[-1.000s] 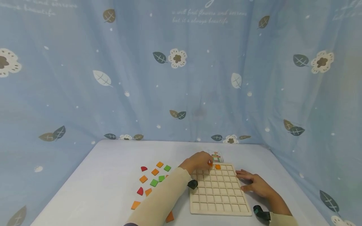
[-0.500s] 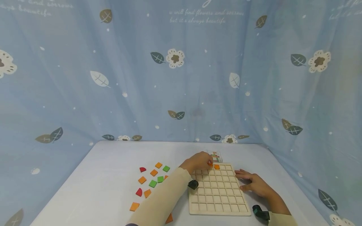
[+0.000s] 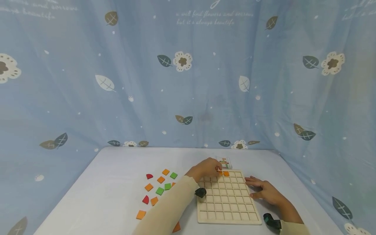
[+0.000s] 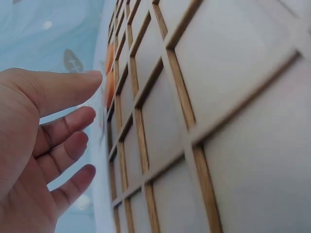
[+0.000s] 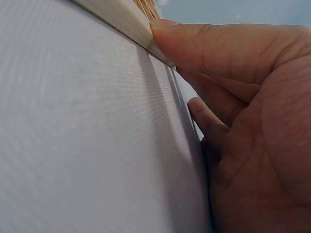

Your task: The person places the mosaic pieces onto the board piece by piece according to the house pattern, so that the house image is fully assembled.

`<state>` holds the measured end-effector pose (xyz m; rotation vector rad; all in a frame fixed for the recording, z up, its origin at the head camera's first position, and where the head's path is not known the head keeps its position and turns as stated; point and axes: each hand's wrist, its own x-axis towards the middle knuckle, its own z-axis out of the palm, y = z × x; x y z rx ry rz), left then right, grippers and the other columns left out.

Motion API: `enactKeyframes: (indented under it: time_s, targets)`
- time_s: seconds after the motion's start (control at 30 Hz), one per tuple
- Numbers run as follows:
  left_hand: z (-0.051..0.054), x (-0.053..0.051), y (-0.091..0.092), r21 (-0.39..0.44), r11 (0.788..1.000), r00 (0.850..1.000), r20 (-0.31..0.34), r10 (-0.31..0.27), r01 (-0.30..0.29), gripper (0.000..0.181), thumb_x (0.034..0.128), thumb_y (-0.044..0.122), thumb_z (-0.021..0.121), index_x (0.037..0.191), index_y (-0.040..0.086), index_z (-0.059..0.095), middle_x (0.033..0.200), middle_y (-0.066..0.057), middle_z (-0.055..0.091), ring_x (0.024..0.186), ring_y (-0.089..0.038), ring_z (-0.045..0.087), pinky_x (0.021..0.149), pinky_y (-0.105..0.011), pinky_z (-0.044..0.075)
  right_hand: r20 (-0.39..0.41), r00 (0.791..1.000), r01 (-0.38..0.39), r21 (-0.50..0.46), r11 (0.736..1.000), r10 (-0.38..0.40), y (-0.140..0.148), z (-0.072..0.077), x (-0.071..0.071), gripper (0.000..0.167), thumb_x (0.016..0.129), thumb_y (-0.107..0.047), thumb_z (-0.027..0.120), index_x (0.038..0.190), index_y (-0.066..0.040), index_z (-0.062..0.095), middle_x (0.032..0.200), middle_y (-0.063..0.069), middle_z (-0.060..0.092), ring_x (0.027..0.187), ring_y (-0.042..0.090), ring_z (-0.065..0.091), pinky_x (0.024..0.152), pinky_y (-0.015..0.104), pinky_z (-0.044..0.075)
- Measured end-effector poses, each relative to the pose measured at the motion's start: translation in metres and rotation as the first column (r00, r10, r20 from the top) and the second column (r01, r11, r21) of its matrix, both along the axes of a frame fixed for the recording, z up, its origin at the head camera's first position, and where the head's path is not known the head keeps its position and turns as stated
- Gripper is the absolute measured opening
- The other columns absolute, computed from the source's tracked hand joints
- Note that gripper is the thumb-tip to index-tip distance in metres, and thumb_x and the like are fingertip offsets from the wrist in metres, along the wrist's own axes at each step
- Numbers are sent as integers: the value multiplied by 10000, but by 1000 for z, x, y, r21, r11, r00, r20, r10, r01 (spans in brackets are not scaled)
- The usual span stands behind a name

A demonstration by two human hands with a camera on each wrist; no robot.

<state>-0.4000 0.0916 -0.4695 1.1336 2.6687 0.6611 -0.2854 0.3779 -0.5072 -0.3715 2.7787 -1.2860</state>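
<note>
A pale wooden grid board (image 3: pixel 229 198) lies on the white table. Two orange tiles (image 3: pixel 226 174) sit side by side in its far row. My left hand (image 3: pixel 208 167) reaches over the board's far left corner, fingertips at the left one of these tiles. In the left wrist view, the thumb (image 4: pixel 73 90) is straight and ends beside the orange tiles (image 4: pixel 111 86); the other visible fingers are loosely bent, and the index finger is hidden. Along the board's right edge rests my right hand (image 3: pixel 268 192), its thumb (image 5: pixel 204 46) touching the rim in the right wrist view.
Loose orange, green and red tiles (image 3: pixel 160 191) are scattered left of the board, some partly behind the left sleeve (image 3: pixel 168 205). A small pattern card (image 3: pixel 224 162) lies just beyond the board. A blue patterned curtain (image 3: pixel 188 81) hangs behind the table.
The orange tile at my left fingertips, earlier mostly covered by them, now shows in a far-row cell beside the other one. My right hand stays at the board's edge.
</note>
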Motion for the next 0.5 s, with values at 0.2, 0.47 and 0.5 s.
enactKeyframes:
  time_s: [0.2,0.47,0.5]
  targets:
    - [11,7,-15,-31,1000,999,-45,-2,1,199,904,212,709,1102,190,713,996,94,624,918,-64,570,783,-251,481,15,1000,18,14,1000,-18,1,2,3,611,686,-185,832,1230,23,651,1416,196,474,1379,478,230,1055,670,149]
    - [21,13,-54,-106,994,988,-153,23,-40,189,896,214,714,1080,169,722,974,63,645,902,-92,585,781,-268,485,30,999,20,-4,1000,-20,-3,4,4,608,689,-156,826,1238,29,643,1417,190,477,1384,472,227,1054,672,148]
    - [21,13,-60,-107,993,987,-159,34,-51,186,892,214,717,1072,168,725,963,66,643,894,-89,581,779,-269,483,32,999,17,-11,1000,-16,-4,4,4,608,687,-149,827,1238,31,642,1417,191,476,1384,473,226,1054,672,147]
